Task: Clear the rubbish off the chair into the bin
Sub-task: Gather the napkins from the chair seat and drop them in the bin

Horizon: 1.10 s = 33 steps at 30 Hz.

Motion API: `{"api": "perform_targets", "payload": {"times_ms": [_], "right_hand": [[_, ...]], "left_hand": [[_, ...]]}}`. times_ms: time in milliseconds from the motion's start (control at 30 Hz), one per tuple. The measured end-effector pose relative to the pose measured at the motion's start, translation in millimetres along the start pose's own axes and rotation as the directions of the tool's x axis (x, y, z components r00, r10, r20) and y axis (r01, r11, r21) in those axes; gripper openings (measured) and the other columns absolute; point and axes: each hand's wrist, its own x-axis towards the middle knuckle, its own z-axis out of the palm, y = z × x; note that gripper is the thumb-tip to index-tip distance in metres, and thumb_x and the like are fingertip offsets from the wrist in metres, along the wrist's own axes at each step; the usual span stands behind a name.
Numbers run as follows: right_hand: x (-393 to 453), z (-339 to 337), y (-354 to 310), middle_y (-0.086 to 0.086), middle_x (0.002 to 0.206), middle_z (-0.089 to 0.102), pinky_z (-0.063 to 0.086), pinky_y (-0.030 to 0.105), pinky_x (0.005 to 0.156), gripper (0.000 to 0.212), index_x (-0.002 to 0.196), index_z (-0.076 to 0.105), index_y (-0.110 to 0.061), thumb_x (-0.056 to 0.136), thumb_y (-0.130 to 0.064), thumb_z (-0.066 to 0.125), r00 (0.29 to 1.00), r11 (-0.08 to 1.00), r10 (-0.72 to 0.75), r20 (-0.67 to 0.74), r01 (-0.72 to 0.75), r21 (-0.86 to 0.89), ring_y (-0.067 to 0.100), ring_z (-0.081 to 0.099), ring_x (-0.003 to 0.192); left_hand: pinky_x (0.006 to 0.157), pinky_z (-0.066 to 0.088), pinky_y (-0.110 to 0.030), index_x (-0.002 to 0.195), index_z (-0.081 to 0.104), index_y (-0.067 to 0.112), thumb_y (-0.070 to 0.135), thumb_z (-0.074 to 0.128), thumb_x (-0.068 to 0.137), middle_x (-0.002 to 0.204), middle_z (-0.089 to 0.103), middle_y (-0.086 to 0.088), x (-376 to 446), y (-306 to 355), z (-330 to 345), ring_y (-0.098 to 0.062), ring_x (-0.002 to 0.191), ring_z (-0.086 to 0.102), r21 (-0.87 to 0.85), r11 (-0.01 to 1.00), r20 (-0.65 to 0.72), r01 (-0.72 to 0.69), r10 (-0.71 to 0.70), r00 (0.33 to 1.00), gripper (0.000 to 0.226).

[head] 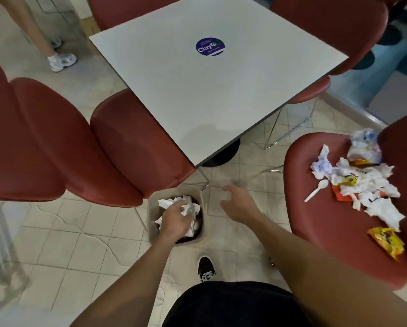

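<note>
The left hand point(175, 219) hangs over the bin point(153, 217), fingers curled around white paper; whether it grips or is letting go, I cannot tell. The right hand point(239, 202) is spread wide and empty beside the bin. The rubbish point(363, 182) lies on the chair point(327, 227) to the right, nearer the right hand.

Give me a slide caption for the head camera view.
Left hand over bin, right hand empty; rubbish remains on chair.
</note>
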Motion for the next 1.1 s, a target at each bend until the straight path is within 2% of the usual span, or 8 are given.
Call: {"api": "perform_targets", "payload": {"times_ms": [133,267,333,433,700,800,933,1100], "right_hand": [[6,-22,31,0.009,0.136,0.050,0.047,0.038,0.100,0.047,0.134,0.049,-0.024,0.088,-0.026,0.059,0.997,0.993,0.074,-0.021,-0.072,0.097,0.025,0.057,0.113],[10,-48,73,0.011,0.124,0.059,0.046,0.035,0.099,0.047,0.135,0.049,-0.021,0.089,-0.025,0.058,0.991,0.977,0.127,-0.038,-0.118,0.176,0.026,0.058,0.114],[13,-66,100,0.011,0.116,0.064,0.044,0.031,0.098,0.047,0.134,0.050,-0.016,0.089,-0.022,0.059,0.986,0.966,0.160,-0.057,-0.144,0.216,0.024,0.057,0.114],[16,-92,138,0.011,0.130,0.056,0.039,0.029,0.103,0.048,0.133,0.052,-0.014,0.086,-0.021,0.061,0.976,0.948,0.205,-0.067,-0.181,0.262,0.025,0.051,0.123],[40,-172,255,0.012,0.123,0.059,0.046,0.034,0.097,0.047,0.127,0.056,-0.018,0.081,-0.022,0.062,0.925,0.886,0.352,-0.140,-0.281,0.369,0.027,0.057,0.113],[60,-198,299,0.013,0.121,0.059,0.048,0.038,0.094,0.048,0.127,0.055,-0.018,0.080,-0.023,0.063,0.913,0.869,0.381,-0.143,-0.301,0.394,0.028,0.056,0.114],[86,-226,349,0.011,0.122,0.056,0.043,0.029,0.084,0.043,0.126,0.056,-0.019,0.083,-0.020,0.062,0.896,0.867,0.400,-0.194,-0.301,0.397,0.022,0.057,0.106],[122,-243,406,0.012,0.127,0.043,0.045,0.037,0.095,0.052,0.136,0.047,-0.023,0.086,-0.019,0.060,0.849,0.855,0.462,-0.256,-0.350,0.383,0.031,0.052,0.115]], "left_hand": [[0.079,0.047,-0.029,0.106,0.062,0.024,0.014,0.063,0.083,0.095,0.062,-0.001,2,39,26,-0.021,0.090,0.061,0.064,0.995,0.077,-0.074,0.069,0.995,0.025],[0.080,0.042,-0.021,0.123,0.060,0.018,0.014,0.067,0.083,0.112,0.063,0.000,8,76,63,-0.014,0.095,0.058,0.123,0.986,0.142,-0.109,0.091,0.986,0.041],[0.087,0.044,-0.022,0.124,0.060,0.020,0.017,0.069,0.082,0.119,0.063,-0.002,13,99,88,-0.015,0.103,0.058,0.179,0.972,0.179,-0.152,0.119,0.977,0.043],[0.090,0.051,-0.029,0.125,0.059,0.022,0.020,0.070,0.082,0.121,0.062,-0.002,18,133,123,-0.017,0.103,0.060,0.217,0.960,0.233,-0.176,0.124,0.964,0.045],[0.102,0.043,-0.030,0.130,0.055,0.022,0.020,0.065,0.086,0.130,0.057,0.002,32,234,241,-0.015,0.119,0.053,0.306,0.884,0.372,-0.353,0.230,0.899,0.045],[0.101,0.043,-0.029,0.129,0.056,0.021,0.019,0.065,0.086,0.130,0.058,0.001,48,268,286,-0.016,0.117,0.056,0.317,0.869,0.419,-0.381,0.232,0.878,0.044],[0.093,0.047,-0.026,0.123,0.059,0.026,0.021,0.068,0.082,0.117,0.065,-0.007,74,297,346,-0.019,0.106,0.062,0.346,0.858,0.440,-0.379,0.209,0.873,0.042],[0.094,0.048,-0.034,0.120,0.062,0.027,0.022,0.069,0.079,0.113,0.061,-0.002,103,316,416,-0.021,0.104,0.060,0.387,0.809,0.441,-0.443,0.260,0.859,0.042]]}}
